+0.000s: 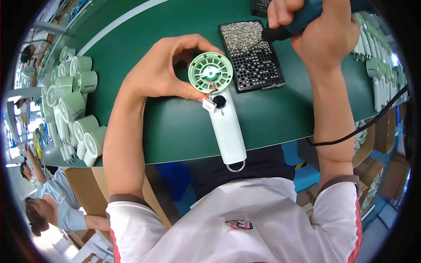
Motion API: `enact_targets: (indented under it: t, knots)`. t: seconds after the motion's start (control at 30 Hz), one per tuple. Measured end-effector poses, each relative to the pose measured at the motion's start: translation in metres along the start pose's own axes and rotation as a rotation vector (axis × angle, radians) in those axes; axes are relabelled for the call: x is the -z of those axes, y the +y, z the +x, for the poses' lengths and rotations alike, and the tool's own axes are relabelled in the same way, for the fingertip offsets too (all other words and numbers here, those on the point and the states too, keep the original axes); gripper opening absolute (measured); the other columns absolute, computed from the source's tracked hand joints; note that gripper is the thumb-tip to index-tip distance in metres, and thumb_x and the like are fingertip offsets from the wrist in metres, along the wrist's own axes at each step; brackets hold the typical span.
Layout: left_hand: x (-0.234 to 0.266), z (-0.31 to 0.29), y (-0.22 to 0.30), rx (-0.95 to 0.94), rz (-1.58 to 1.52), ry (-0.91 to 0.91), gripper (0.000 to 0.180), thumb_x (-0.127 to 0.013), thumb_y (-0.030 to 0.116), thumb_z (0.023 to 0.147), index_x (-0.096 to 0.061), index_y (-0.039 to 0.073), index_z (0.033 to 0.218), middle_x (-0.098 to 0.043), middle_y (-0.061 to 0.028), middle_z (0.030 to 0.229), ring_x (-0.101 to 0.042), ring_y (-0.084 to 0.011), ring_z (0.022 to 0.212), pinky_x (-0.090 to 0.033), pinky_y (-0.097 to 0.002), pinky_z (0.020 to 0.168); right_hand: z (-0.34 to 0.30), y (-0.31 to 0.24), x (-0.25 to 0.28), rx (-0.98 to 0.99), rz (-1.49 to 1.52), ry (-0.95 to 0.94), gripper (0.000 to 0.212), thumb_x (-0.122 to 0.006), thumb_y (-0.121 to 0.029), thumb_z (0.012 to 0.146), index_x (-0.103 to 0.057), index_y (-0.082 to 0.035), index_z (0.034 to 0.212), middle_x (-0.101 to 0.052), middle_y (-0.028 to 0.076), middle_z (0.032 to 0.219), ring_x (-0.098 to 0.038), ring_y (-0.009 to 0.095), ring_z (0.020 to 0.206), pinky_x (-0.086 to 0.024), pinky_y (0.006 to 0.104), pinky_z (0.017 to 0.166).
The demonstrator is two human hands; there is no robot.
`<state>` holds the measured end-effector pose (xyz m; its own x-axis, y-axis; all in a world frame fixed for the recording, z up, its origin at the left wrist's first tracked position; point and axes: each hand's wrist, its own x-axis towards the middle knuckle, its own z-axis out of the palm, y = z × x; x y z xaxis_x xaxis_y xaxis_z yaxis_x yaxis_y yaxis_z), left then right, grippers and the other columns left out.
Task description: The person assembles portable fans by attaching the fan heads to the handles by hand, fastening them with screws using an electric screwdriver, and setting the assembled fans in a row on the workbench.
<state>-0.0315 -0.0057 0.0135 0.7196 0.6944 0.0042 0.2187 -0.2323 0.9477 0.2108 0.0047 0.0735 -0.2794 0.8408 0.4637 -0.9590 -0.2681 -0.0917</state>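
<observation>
My left hand [158, 68] is closed around the round head of a pale green handheld fan [229, 136]. The fan's open face is turned up, showing a spoked ring, a white centre piece, thin red and dark wires and a small white tag. Its handle points toward me and ends in a metal loop past the table edge. Gripped in my right hand [329, 41] is a dark teal electric screwdriver [302, 21]. Its dark nose hangs over a black screw tray [279, 76], where small silver screws are heaped on the far part and holes fill the near part.
Several pale green fan units [72, 105] stand grouped at the left of the green table [184, 127]. More fan parts [377, 70] lie at the right. A black cable [351, 136] crosses near my right forearm. Cardboard boxes [370, 175] stand below; a co-worker [57, 206] sits at lower left.
</observation>
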Motion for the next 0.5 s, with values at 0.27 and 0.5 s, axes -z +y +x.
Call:
enact_targets:
  t: [0.27, 0.5]
  knots:
    - [0.001, -0.002, 0.006, 0.035, 0.025, 0.014, 0.074, -0.098, 0.011, 0.061, -0.064, -0.004, 0.125, -0.069, -0.0081, 0.117, -0.067, -0.0161, 0.109, -0.050, -0.0328, 0.104, -0.012, 0.016, -0.011, 0.272, -1.294, 0.282, 0.033, -0.056, -0.029, 0.106, -0.060, 0.003, 0.102, -0.051, 0.007, 0.057, -0.049, 0.018, 0.040, -0.046, 0.0348, 0.039]
    - [0.000, -0.003, 0.003, 0.026, 0.037, 0.025, 0.074, -0.099, 0.012, 0.060, -0.065, -0.003, 0.124, -0.070, -0.0072, 0.116, -0.067, -0.0151, 0.108, -0.051, -0.0319, 0.102, -0.013, 0.019, -0.009, 0.240, -1.295, 0.324, 0.032, -0.056, -0.027, 0.107, -0.060, 0.005, 0.103, -0.051, 0.007, 0.058, -0.049, 0.018, 0.042, -0.046, 0.0341, 0.039]
